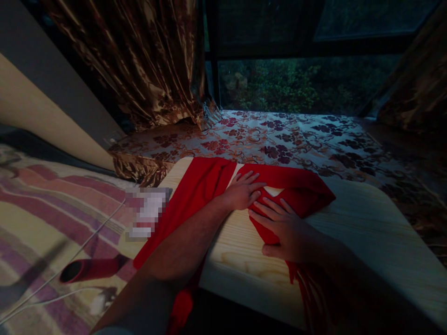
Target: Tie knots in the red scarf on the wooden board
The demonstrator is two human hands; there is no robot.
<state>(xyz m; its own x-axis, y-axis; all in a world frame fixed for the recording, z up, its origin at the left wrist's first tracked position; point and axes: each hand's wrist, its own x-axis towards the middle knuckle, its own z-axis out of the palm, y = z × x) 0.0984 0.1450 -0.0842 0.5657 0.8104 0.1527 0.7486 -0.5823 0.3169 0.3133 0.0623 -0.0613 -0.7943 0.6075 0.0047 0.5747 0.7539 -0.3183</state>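
Observation:
A red scarf (206, 181) with a fringed end lies folded across a light wooden table (240, 251). One length runs down over the table's left edge, while another is folded over at the right, with a small gap showing pale wood. My left hand (242, 190) rests flat on the scarf near the middle, fingers spread. Just right of it, my right hand (284, 228) presses on the folded part with its fingers apart. The fringe (314, 298) hangs over the near edge beneath my right forearm. Neither hand grips the cloth.
A striped bedspread (38, 200) lies to the left, with a red cylinder (91, 270), a white cable (84, 242) and a blurred-out item (148, 211) on it. Behind the table, a flowered cloth (279, 135) covers the window ledge. Brown curtains (153, 56) flank the window.

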